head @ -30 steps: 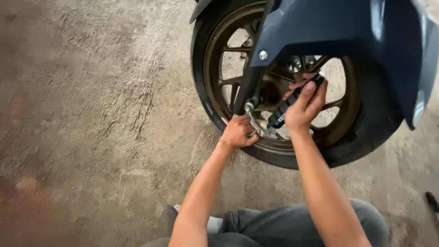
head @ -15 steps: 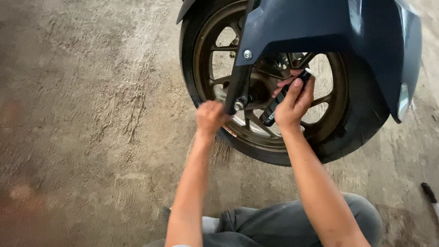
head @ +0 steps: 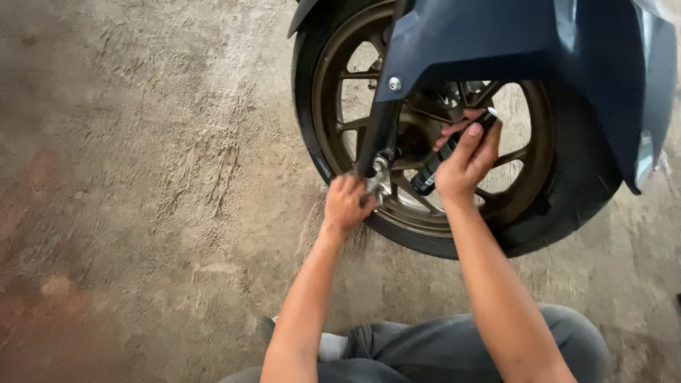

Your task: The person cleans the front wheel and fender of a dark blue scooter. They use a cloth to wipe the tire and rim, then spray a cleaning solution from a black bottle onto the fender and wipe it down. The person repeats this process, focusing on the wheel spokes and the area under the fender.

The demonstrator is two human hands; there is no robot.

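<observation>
Gripping a slim black spray can (head: 445, 151), the right hand (head: 464, 164) has its fingers wrapped fully around the body, the can tilted with its top toward the hub of the motorcycle front wheel (head: 454, 142). The left hand (head: 347, 203) is curled into a near fist at the lower end of the fork leg (head: 379, 135), touching the metal fitting by the axle; what it grasps, if anything, cannot be told. A dark blue fender (head: 511, 42) overhangs the tyre, above a rough concrete floor (head: 142, 177).
</observation>
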